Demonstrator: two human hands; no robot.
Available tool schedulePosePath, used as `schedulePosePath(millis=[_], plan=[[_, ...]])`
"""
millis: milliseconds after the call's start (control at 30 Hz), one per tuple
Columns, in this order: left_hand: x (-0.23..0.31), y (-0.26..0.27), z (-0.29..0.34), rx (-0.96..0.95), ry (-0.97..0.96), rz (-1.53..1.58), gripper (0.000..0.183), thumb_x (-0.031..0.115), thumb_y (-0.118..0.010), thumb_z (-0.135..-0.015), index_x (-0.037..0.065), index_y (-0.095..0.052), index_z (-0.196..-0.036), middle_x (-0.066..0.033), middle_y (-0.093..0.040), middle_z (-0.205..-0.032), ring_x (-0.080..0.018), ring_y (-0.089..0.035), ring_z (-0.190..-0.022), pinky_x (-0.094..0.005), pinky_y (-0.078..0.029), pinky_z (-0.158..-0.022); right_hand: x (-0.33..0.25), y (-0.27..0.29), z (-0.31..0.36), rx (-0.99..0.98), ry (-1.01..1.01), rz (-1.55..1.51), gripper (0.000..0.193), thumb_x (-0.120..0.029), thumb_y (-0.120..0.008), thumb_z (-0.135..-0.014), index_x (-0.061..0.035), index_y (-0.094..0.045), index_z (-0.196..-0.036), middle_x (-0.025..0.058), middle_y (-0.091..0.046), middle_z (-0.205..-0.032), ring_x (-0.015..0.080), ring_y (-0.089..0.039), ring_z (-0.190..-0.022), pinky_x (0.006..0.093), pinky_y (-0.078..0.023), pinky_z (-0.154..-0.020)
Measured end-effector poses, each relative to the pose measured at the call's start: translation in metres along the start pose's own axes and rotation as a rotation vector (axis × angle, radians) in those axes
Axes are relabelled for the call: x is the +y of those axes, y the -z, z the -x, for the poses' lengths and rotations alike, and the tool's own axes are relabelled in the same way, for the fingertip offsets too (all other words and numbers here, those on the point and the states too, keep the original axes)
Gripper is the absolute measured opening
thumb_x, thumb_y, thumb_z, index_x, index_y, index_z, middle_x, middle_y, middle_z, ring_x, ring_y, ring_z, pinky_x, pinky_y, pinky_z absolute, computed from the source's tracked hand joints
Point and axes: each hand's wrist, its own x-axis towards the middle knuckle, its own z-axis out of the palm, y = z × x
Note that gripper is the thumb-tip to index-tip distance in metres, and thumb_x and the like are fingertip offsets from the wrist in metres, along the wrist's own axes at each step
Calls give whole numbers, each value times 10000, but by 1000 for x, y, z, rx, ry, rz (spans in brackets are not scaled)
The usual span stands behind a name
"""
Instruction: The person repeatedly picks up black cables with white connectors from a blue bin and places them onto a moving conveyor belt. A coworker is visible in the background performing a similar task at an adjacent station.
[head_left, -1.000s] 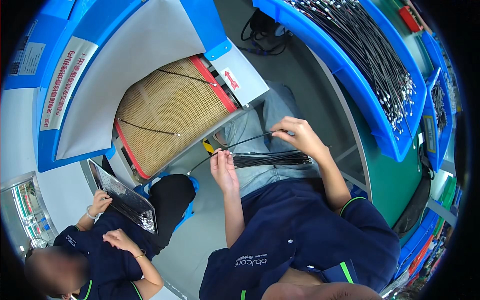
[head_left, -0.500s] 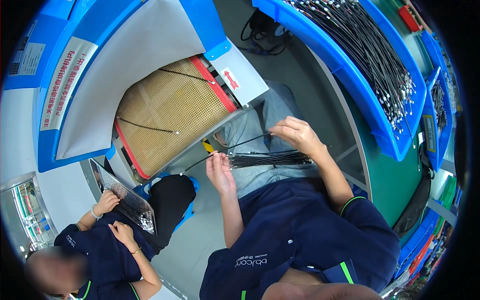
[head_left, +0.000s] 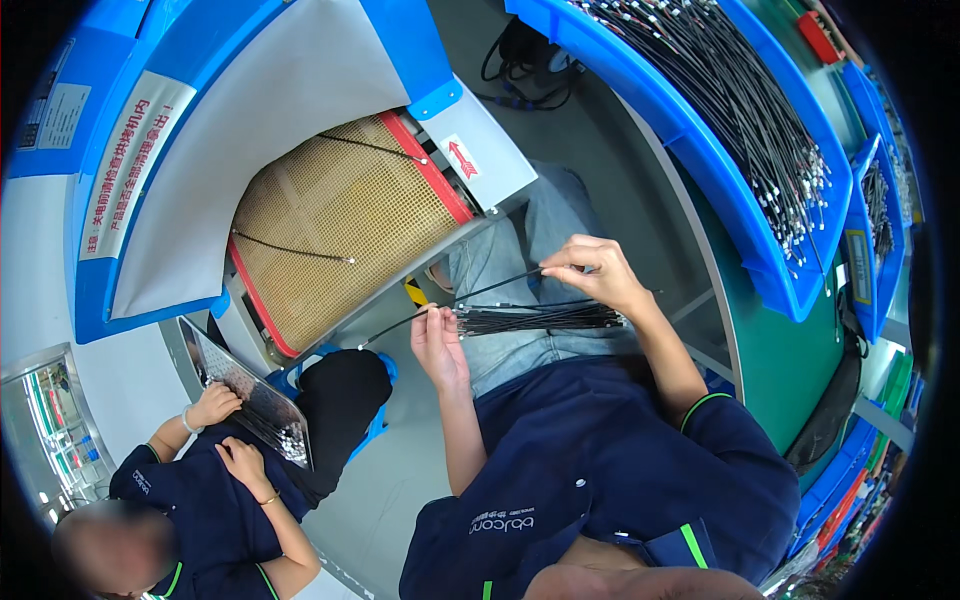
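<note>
One mesh belt [head_left: 335, 215] has two red strips [head_left: 446, 190], one along each side, and two dark cables [head_left: 290, 248] on it. One arrow sticker [head_left: 460, 157] sits just beside the belt's right side. Below the belt and to its right are the person's two hands, one left hand [head_left: 438, 345] and one right hand [head_left: 597, 273], with one single cable [head_left: 500, 284] held between them, and one bundle [head_left: 545, 319] whose strands are too crowded to count. At the belt's lower left there is one co-worker [head_left: 215, 500] with two hands, two wristbands [head_left: 271, 498] and one tray [head_left: 222, 368]. Well right of the belt, two blue bins [head_left: 650, 125] hold uncountably many cables.
</note>
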Motion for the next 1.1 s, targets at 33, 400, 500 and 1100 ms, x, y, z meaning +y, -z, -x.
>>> schedulePosePath(millis=[33, 400, 500, 1100], plan=[[0, 1, 0, -8, 2, 4, 119, 77, -568, -931, 9, -579, -1028, -70, -608, -893, -141, -592, -838, -240, -523, -759, 1, 0, 1, -2, 3, 9, 97, -88, -734, -760, -51, -722, -849, 62, -652, -724, 165, -600, -638, 287, -453, -540], [1, 9, -1, -21, 25, -36, 129, 77, -570, -928, 6, -581, -1036, -73, -608, -869, -144, -605, -820, -246, -533, -757, 0, 8, 3, -135, -61, 18, 93, -108, -739, -761, -46, -704, -820, 53, -610, -701, 164, -573, -623, 290, -444, -531], [0, 13, -2, -31, 33, -43, 126, 70, -571, -927, 6, -586, -1034, -71, -611, -877, -141, -607, -815, -247, -535, -751, 0, 9, 3, -181, -111, -1, 87, -91, -725, -767, -36, -691, -826, 61, -607, -724, 169, -573, -643, 294, -454, -556], [1, 12, -2, -26, 34, -81, 123, 55, -580, -917, -3, -589, -1025, -71, -612, -884, -137, -605, -811, -250, -530, -748, 5, 9, 7, -183, -43, 15, 100, -68, -701, -775, -33, -695, -869, 86, -631, -789, 223, -623, -735, 320, -506, -639]])
